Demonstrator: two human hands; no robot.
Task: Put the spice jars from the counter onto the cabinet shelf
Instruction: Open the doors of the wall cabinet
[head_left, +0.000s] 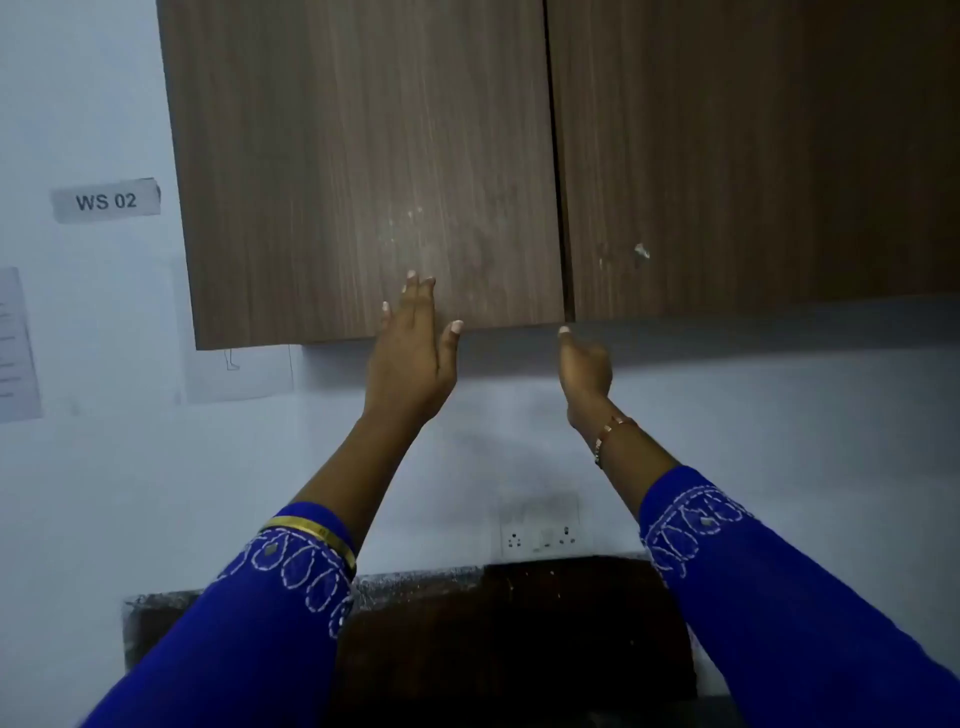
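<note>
the cabinet (519, 156) hangs on the far wall, its two brown wood-grain doors shut and meeting at a vertical seam, so the shelf and any jars inside are hidden, and no spice jars show on the dark counter (509, 623) near the bottom. the left hand (410, 353) lies flat with straight fingers against the lower edge of the left door (363, 171). the right hand (584, 371) is loosely curled, holding nothing, one fingertip just under the seam by the right door (753, 156).

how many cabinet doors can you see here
2. The left door fills the upper middle, with the left hand flat at its lower edge. The right door is at upper right. Both look closed; more may lie outside the frame.
</note>
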